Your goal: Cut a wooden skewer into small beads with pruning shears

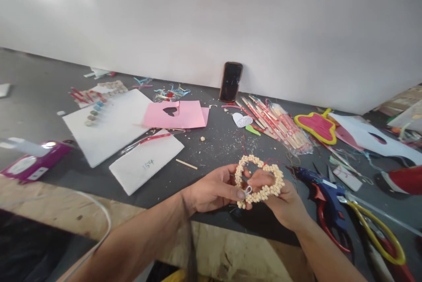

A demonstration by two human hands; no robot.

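Observation:
A heart-shaped ring of cream-coloured beads (277,177) is held up over the front edge of the dark table. My left hand (216,188) pinches its lower left part, with the thumb beside a small pale blue loop (248,190). On the right side, my right hand (286,200) grips the same ring, its fingers reaching through and behind the beads. A thin red thread shows at the top dip of the heart. Some of the fingers of both hands are hidden behind the ring.
A phone (231,82) leans on the wall. White foam boards (147,163) and pink paper (187,115) lie left; wrapped sticks (263,117) lie behind. A blue glue gun (325,187) and yellow-handled scissors (379,229) lie right of my right hand. A purple power strip (39,161) sits far left.

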